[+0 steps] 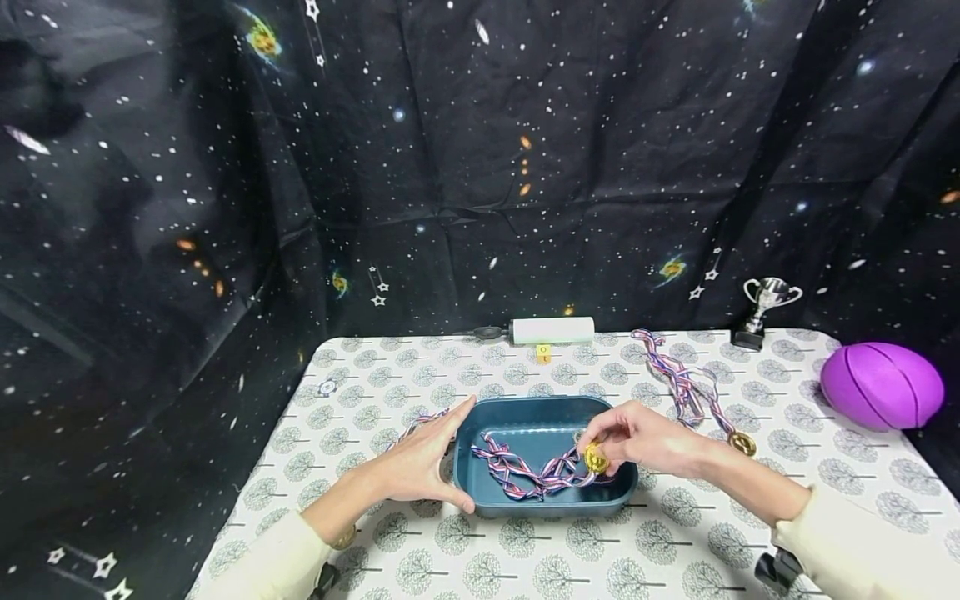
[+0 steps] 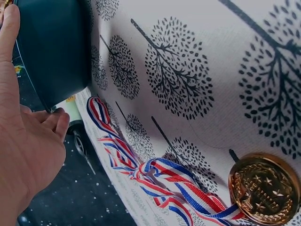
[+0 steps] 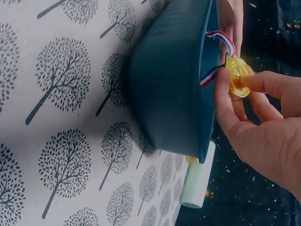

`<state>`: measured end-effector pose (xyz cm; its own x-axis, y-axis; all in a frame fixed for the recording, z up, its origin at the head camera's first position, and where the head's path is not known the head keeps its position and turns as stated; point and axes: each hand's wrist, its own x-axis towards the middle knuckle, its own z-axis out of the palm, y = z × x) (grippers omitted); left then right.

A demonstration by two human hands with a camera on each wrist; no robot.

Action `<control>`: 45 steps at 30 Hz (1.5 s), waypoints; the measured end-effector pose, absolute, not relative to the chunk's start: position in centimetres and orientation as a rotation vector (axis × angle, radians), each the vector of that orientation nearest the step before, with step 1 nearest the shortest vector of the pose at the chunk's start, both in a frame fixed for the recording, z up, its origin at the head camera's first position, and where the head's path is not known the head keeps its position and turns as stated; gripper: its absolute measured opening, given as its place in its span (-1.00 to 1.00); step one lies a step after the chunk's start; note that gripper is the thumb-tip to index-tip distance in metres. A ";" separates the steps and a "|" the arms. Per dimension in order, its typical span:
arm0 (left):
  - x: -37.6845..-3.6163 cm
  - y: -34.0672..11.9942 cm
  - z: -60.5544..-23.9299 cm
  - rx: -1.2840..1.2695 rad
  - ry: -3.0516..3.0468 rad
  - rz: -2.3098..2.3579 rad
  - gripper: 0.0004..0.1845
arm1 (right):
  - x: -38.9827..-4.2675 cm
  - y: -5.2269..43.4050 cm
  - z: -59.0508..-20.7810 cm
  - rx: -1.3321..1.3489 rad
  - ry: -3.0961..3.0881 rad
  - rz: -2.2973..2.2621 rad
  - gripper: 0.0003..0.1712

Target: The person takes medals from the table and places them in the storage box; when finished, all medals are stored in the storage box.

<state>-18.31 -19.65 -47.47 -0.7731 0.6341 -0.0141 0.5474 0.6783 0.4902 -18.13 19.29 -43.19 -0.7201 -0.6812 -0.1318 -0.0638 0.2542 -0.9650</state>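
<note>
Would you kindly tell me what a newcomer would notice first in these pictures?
At the table's centre, the right hand pinches a gold medal over a teal rectangular plastic tray holding its striped ribbon, while the left hand rests against the tray's left end. A purple oval ball lies at the far right.

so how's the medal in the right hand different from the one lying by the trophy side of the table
The held medal is pinched by the right hand above the blue tray, its ribbon piled inside the tray. The loose medal lies flat on the tablecloth, untouched, ribbon trailing toward the trophy. Both are gold with red, white and blue ribbons.
</note>
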 end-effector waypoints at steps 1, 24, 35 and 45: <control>-18.3 -19.7 -47.5 0.963 2.708 0.699 0.65 | -18.2 19.3 -43.3 -0.661 2.006 -1.499 -0.65; -18.6 -19.6 -47.8 1.024 2.709 0.701 0.64 | -19.7 18.6 -44.8 -0.576 2.222 -1.562 -0.78; -18.5 -19.6 -47.8 1.026 2.704 0.704 0.63 | -19.8 17.8 -45.7 -0.470 2.333 -1.622 -0.83; -18.5 -19.7 -47.9 1.027 2.712 0.698 0.62 | -20.7 17.2 -46.0 -0.527 2.535 -1.428 -0.85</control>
